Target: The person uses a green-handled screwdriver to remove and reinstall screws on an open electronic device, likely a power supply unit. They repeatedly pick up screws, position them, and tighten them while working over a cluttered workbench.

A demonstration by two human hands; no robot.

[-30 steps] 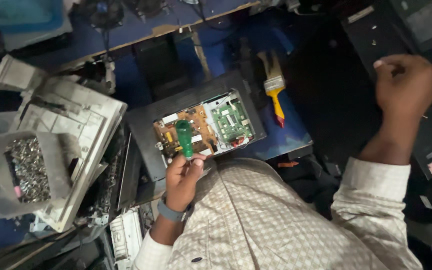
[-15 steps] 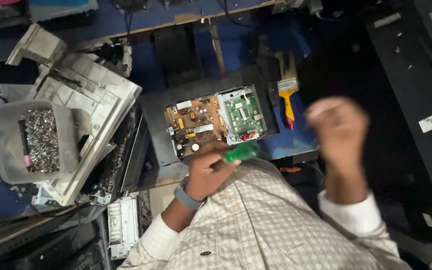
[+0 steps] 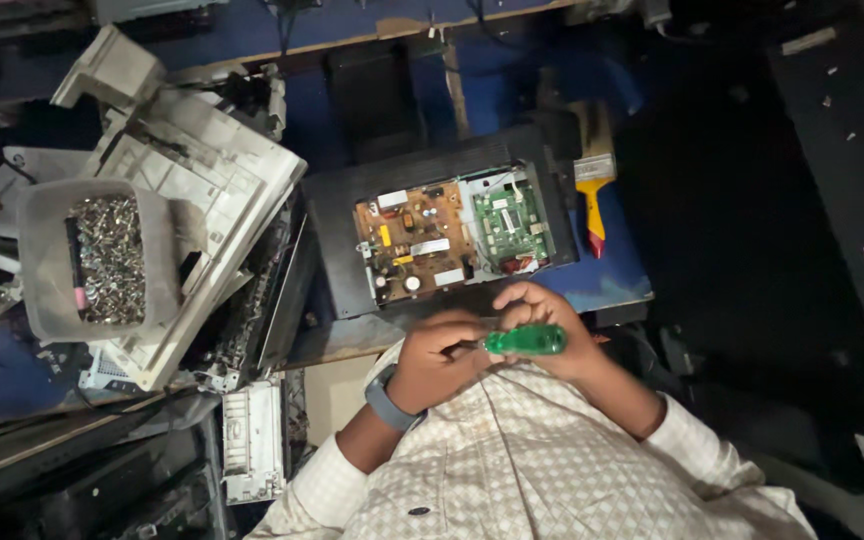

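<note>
Green-handled screwdriver (image 3: 524,340) lies level at six o'clock of the open board (image 3: 452,238), its handle grasped by the right hand (image 3: 550,325), while the left hand (image 3: 437,358) pinches its shaft end, a brush (image 3: 592,195) at three o'clock.

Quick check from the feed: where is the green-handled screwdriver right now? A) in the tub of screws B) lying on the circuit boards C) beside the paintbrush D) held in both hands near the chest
D: the green-handled screwdriver sits between the left hand and right hand, below the circuit boards.
</note>
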